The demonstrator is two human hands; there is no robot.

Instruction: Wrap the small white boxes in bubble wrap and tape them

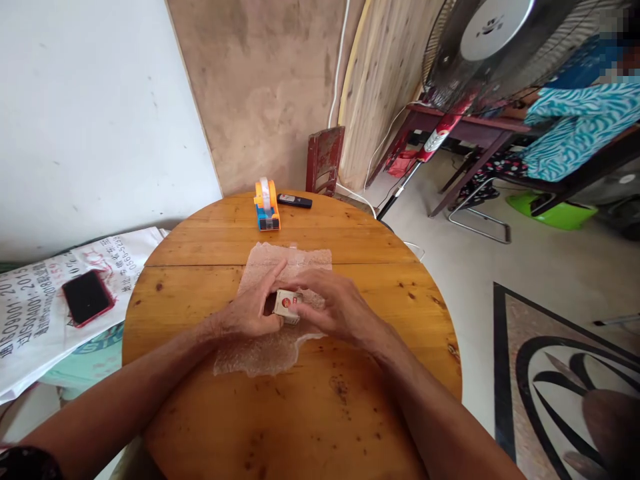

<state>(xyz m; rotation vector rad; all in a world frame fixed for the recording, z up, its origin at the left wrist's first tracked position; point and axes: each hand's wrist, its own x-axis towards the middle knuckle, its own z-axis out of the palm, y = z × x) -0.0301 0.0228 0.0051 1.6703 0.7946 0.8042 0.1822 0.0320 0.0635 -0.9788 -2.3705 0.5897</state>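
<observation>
A small white box (287, 303) with a red round mark rests on a sheet of bubble wrap (265, 357) on the round wooden table (190, 293). My left hand (253, 308) is at the box's left side, its thumb near the lower edge and its index finger stretched out over the wrap. From the right, my right hand (335, 303) curves around the box, with fingers at its top and the thumb at its right face. Both hands hold the box between them.
An orange and blue tape dispenser (267, 207) and a black remote (295, 201) lie at the table's far edge. A phone (88, 298) is on white sacks at left. A fan (490, 40) stands at right, near a seated person (580, 133).
</observation>
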